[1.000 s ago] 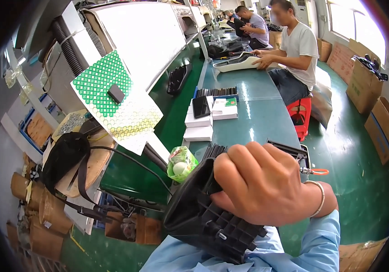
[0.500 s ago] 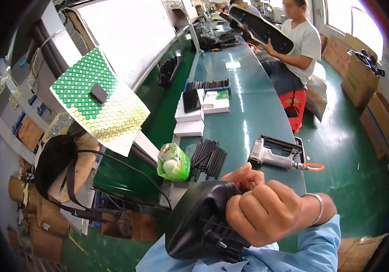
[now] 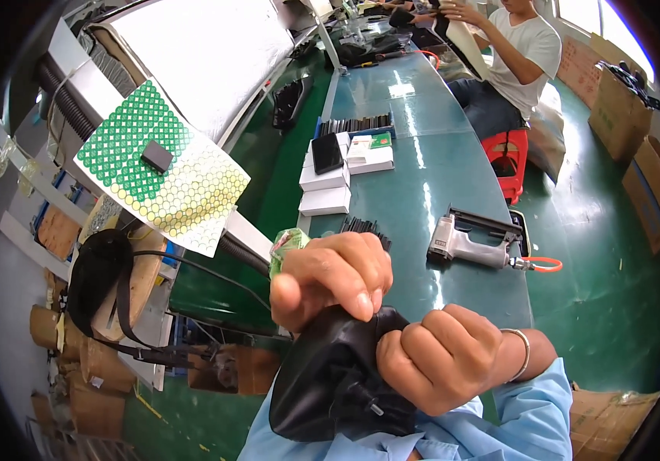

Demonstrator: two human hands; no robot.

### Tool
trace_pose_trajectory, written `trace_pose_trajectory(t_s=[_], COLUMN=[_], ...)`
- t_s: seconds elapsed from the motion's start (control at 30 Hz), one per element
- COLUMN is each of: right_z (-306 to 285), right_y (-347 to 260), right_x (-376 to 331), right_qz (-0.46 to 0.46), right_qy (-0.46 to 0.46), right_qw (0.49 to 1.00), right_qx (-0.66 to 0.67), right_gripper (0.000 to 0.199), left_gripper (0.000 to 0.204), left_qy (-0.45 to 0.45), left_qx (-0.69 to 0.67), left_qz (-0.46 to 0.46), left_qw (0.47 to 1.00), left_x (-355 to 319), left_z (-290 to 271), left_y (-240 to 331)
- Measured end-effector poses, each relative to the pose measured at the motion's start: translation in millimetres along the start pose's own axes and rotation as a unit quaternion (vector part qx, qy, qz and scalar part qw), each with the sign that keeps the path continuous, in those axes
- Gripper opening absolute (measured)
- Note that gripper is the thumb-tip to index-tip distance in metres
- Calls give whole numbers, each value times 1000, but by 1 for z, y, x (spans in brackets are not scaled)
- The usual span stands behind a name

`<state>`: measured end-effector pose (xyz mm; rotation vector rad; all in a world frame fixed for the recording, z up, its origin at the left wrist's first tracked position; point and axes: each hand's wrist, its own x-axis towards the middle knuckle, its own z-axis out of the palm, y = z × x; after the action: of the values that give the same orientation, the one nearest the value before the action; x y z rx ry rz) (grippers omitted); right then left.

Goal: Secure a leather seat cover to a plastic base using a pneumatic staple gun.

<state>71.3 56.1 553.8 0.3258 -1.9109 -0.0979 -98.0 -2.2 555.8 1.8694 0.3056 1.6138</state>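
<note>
A small black padded seat (image 3: 322,376) with a smooth, leather-like cover is tilted against my blue shirt at the lower middle, and a bolt with a metal tip sticks out from its underside. My right hand (image 3: 441,361), closed in a fist, grips the cover's right edge; its fingertips are hidden. My left hand (image 3: 336,273) reaches over the top edge with curled fingers, pinching the cover near its upper rim. Beyond the hands on the green table (image 3: 484,296) lies a grey staple gun (image 3: 472,242) with an orange air hose.
Behind my left hand are a green plastic container (image 3: 288,244) and black strips (image 3: 366,228). White boxes (image 3: 326,201) carry a black phone (image 3: 327,154). A sticker sheet (image 3: 161,169) hangs at the left. A co-worker (image 3: 526,54) sits beyond on a red stool (image 3: 508,165).
My left hand has come up from behind the seat and shifted left onto its top edge. My right hand keeps its grip. The co-worker has turned the long piece they hold more upright.
</note>
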Motion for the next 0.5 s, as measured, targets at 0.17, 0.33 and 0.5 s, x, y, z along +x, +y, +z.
trace_pose_trajectory(t_s=[0.17, 0.33, 0.5], right_z=[3, 0, -6], right_y=[6, -1, -3], right_x=[1, 0, -1], right_qz=[47, 155, 180], right_qy=[43, 24, -20], right_qw=[997, 986, 981], right_qx=[33, 52, 76], right_gripper=[15, 22, 22], left_gripper=[57, 52, 53], left_qy=[-32, -45, -51], left_qx=[28, -15, -18], left_qz=[35, 27, 32], left_qw=[998, 998, 998], left_x=[7, 5, 4], left_z=[-1, -5, -6], left_y=[-6, -9, -10])
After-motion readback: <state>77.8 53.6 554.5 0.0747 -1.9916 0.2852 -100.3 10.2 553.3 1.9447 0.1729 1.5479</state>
